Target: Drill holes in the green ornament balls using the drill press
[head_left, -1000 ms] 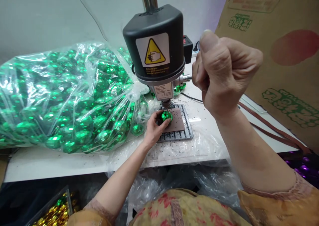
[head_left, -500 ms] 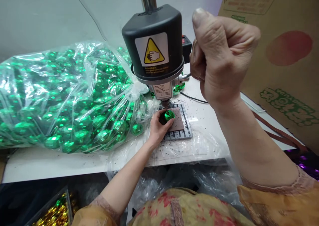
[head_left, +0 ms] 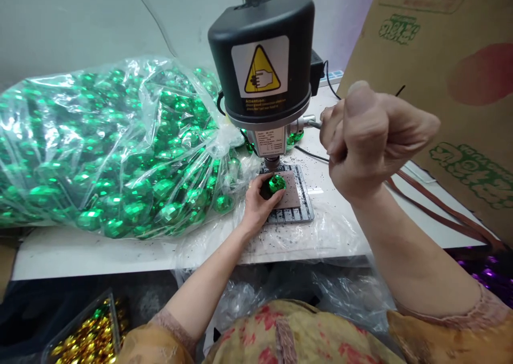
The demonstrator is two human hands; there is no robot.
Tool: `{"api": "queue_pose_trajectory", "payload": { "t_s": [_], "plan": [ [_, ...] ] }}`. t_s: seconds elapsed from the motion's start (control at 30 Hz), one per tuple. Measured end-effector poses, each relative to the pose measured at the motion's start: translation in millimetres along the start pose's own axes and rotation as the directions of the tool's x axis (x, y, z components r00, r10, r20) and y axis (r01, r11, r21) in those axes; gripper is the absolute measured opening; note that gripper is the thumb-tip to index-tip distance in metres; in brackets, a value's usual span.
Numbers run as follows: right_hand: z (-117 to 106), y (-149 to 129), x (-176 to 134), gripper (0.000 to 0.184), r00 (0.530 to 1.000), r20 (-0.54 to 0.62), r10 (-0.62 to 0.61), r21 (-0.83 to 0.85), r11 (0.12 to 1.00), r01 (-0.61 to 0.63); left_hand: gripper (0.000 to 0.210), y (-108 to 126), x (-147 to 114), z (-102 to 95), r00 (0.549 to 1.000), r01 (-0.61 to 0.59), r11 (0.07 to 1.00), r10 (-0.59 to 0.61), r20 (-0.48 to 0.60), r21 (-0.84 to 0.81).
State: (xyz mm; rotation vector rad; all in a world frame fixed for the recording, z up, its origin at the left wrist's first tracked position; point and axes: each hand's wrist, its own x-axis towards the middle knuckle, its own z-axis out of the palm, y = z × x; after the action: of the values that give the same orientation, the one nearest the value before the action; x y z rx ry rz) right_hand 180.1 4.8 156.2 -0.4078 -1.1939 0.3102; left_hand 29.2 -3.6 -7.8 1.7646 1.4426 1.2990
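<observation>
My left hand point(head_left: 259, 202) pinches a shiny green faceted ball point(head_left: 277, 183) between thumb and fingers. The ball rests over a brownish pad on the slotted metal base plate point(head_left: 306, 206), beneath the chuck point(head_left: 272, 163) of a small black drill press point(head_left: 260, 59). A dark patch shows on top of the ball. To the right of the machine, my right hand point(head_left: 372, 134) is closed in a fist around the press's feed lever point(head_left: 313, 123). Most of the lever is hidden by the fingers.
A large clear plastic bag point(head_left: 120, 150) of green balls fills the table's left. A cardboard box point(head_left: 449, 86) stands at the right. Dark specks and plastic film lie around the base. Below the table edge is a bin of gold balls point(head_left: 88, 337).
My right hand has come down and toward me with the lever. My left hand still pinches the green ball on the plate. The whole view has shifted slightly.
</observation>
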Motion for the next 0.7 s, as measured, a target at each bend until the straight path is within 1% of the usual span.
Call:
{"api": "queue_pose_trajectory", "payload": {
  "t_s": [0.07, 0.2, 0.3, 0.37, 0.47, 0.57, 0.7],
  "plan": [
    [-1, 3, -2, 0.055, 0.999, -0.002, -0.039, -0.009, 0.999, 0.039, 0.043, 0, 0, 0.1, 1.0, 0.0, 1.0, 0.0, -0.003, -0.001],
    [0, 11, -4, 0.058, 0.991, -0.059, -0.118, 0.021, 0.993, 0.119, 0.044, 2, 0, -0.1, 1.0, 0.031, 0.999, -0.031, 0.006, -0.016],
    [0, 14, -5, 0.059, 0.992, -0.035, -0.125, 0.017, 0.992, 0.126, 0.045, 3, 1, 0.1, 0.999, 0.045, 0.999, -0.045, 0.002, -0.029],
    [0, 17, -5, 0.06, 0.988, -0.034, -0.151, 0.021, 0.988, 0.151, 0.045, 2, 1, 0.5, 0.999, 0.043, 0.998, -0.043, -0.004, -0.035],
    [-1, 23, -7, 0.062, 0.968, -0.067, -0.242, 0.023, 0.97, 0.244, 0.044, 2, 1, 1.0, 0.999, 0.031, 0.999, -0.032, -0.011, -0.037],
    [-4, 28, -10, 0.06, 0.945, -0.054, -0.321, -0.006, 0.947, 0.322, 0.043, 2, 1, 1.3, 1.0, 0.024, 0.999, -0.024, -0.01, -0.037],
    [-8, 28, -14, 0.058, 0.948, -0.018, -0.318, -0.017, 0.948, 0.318, 0.043, 2, 0, 1.2, 1.0, 0.022, 0.999, -0.022, -0.01, -0.027]
  ]
}}
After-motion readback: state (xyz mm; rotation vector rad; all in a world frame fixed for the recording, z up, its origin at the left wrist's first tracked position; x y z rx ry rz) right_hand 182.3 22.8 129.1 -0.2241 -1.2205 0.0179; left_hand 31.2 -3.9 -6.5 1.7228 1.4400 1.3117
